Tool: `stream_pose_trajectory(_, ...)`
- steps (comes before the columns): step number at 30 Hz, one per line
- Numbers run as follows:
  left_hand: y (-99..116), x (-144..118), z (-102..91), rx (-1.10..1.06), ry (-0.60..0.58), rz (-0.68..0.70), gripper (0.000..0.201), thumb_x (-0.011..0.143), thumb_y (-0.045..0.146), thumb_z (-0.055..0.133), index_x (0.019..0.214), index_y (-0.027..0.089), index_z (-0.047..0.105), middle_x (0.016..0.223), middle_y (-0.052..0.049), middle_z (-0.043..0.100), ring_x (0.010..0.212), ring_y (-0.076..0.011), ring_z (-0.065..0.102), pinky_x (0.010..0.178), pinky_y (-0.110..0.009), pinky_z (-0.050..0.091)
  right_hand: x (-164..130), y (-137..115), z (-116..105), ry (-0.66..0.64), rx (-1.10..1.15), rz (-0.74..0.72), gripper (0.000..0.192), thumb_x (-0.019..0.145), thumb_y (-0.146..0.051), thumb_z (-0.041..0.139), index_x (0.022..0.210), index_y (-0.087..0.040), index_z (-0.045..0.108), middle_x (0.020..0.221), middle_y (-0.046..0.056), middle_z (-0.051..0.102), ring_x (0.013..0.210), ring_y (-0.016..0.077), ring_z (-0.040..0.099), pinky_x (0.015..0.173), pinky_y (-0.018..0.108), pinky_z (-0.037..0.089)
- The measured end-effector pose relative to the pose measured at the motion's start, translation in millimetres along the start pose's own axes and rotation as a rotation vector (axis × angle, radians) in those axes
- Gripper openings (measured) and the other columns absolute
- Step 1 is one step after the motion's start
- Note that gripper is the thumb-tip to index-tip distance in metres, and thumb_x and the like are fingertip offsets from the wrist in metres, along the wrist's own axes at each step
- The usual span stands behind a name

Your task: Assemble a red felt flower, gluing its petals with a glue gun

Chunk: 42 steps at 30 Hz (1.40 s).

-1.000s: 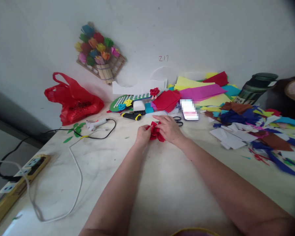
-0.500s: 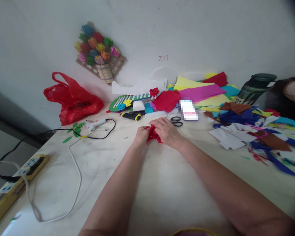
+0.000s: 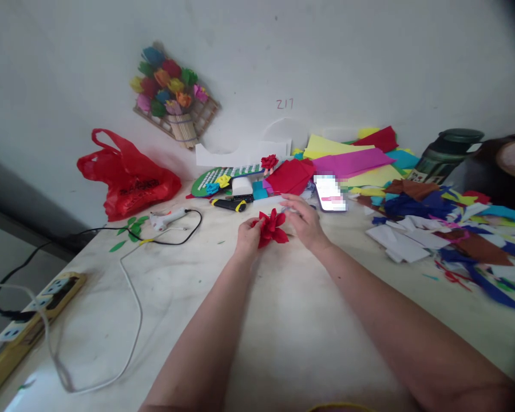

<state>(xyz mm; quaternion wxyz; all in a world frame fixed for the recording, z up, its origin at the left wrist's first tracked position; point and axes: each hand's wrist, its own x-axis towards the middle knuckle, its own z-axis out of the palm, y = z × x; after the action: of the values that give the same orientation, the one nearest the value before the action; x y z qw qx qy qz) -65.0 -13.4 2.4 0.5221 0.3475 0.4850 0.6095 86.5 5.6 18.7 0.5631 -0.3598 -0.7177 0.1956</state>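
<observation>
Between my hands is a red paper flower (image 3: 274, 226) with pointed petals spread outward. My left hand (image 3: 249, 234) pinches its left side, thumb on the petals. On the other side, my right hand (image 3: 302, 220) is raised just off the petals, its fingers apart and slightly curled, with nothing visible in them. Scissors behind the right hand are almost wholly hidden. Beyond the hands lie a black and yellow utility knife (image 3: 228, 205) and a stack of red paper (image 3: 290, 177). A finished-looking small red flower (image 3: 269, 162) sits behind them.
A white glue gun (image 3: 167, 218) with its cord lies left, beside green paper leaves (image 3: 133, 229). A power strip (image 3: 38, 309) runs along the left edge. A phone (image 3: 330, 193), paper scraps (image 3: 450, 229) and a dark bottle (image 3: 448, 154) stand or lie right. A red bag (image 3: 133, 183) sits back left.
My right hand has let go of the red flower and moved slightly right, its fingers opening. The flower's petals now show spread out. My left hand keeps its pinch.
</observation>
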Motion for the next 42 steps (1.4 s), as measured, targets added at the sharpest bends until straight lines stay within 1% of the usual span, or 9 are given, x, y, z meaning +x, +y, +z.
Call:
stream_pose_trajectory(2,-3.1,2.0,1.1,-0.002,0.015,0.009,0.026,0.058,0.034,0.074,0.069,0.014,0.06,0.056,0.001,0.058,0.051,-0.011,0.053,0.053,-0.022,0.04,2.1,4.8,0.5,0.058,0.079,0.261,0.024,0.077,-0.035,0.052,0.09,-0.02,0.066,0.102,0.008,0.068,0.098,0.0243,0.061,0.088,0.043,0.048)
stream_pose_trajectory(4,-6.2,3.4,2.3,0.003,0.033,0.014,0.027,0.059,0.035,0.073,0.07,0.015,0.059,0.056,0.002,0.058,0.052,-0.0115,0.054,0.053,-0.023,0.04,2.7,6.9,1.8,0.008,0.154,0.478,0.027,0.072,-0.04,0.057,0.088,-0.019,0.066,0.087,0.006,0.069,0.085,0.0224,0.064,0.081,0.04,0.05)
stream_pose_trajectory(7,-9.3,2.7,5.7,-0.021,0.05,0.023,0.027,0.061,0.035,0.071,0.072,0.015,0.057,0.057,0.002,0.057,0.052,-0.0113,0.054,0.055,-0.023,0.042,1.1,7.0,4.9,-0.131,0.258,0.608,0.026,0.067,-0.041,0.061,0.081,-0.019,0.064,0.075,0.003,0.067,0.072,0.0189,0.062,0.069,0.034,0.049)
stream_pose_trajectory(15,3.0,-12.0,10.7,-0.076,-0.038,-0.04,0.019,0.058,0.022,0.067,0.074,0.014,0.061,0.06,-0.002,0.062,0.055,-0.0125,0.056,0.056,-0.024,0.043,1.6,3.8,2.6,-0.095,0.093,0.526,0.021,0.063,-0.034,0.059,0.053,-0.02,0.048,0.049,-0.006,0.042,0.049,0.01,0.038,0.051,0.025,0.031)
stream_pose_trajectory(23,3.7,-7.6,0.8,0.033,-0.166,-0.01,0.032,0.054,0.036,0.076,0.07,0.012,0.063,0.058,-0.002,0.061,0.053,-0.0117,0.054,0.054,-0.023,0.04,2.4,-1.3,3.0,-0.107,0.031,0.537,0.013,0.063,-0.031,0.056,0.057,-0.02,0.053,0.05,-0.004,0.05,0.051,0.0119,0.045,0.053,0.026,0.035)
stream_pose_trajectory(28,-2.8,-2.7,-0.4,0.02,-0.132,0.048,0.037,0.056,0.045,0.077,0.065,0.014,0.059,0.053,0.002,0.055,0.049,-0.0092,0.049,0.053,-0.023,0.039,0.5,6.1,6.7,-0.071,0.054,0.558,0.013,0.062,-0.031,0.057,0.057,-0.02,0.053,0.052,-0.003,0.053,0.053,0.0128,0.049,0.053,0.026,0.039)
stream_pose_trajectory(31,-3.8,-1.2,-0.9,0.025,-0.13,0.045,0.037,0.057,0.046,0.076,0.066,0.014,0.059,0.054,0.002,0.055,0.049,-0.0094,0.048,0.052,-0.023,0.039,-0.1,9.7,8.5,-0.031,0.081,0.545,0.011,0.062,-0.029,0.058,0.067,-0.019,0.059,0.065,0.0,0.063,0.06,0.0151,0.056,0.059,0.029,0.045)
stream_pose_trajectory(36,-3.8,-1.8,-0.3,0.051,-0.12,0.049,0.038,0.056,0.046,0.077,0.066,0.014,0.06,0.056,0.001,0.056,0.05,-0.0099,0.049,0.052,-0.023,0.039,-0.2,9.8,9.4,0.074,0.018,0.353,0.028,0.068,-0.03,0.059,0.093,-0.02,0.064,0.095,0.007,0.068,0.077,0.0184,0.062,0.072,0.035,0.049)
stream_pose_trajectory(42,-1.9,-6.2,3.0,0.052,-0.168,0.039,0.041,0.054,0.049,0.077,0.063,0.014,0.061,0.054,0.002,0.055,0.048,-0.0087,0.046,0.051,-0.023,0.038,-1.8,10.4,12.5,0.051,0.074,0.355,0.025,0.071,-0.033,0.06,0.092,-0.02,0.064,0.085,0.006,0.069,0.081,0.0205,0.065,0.076,0.037,0.051)
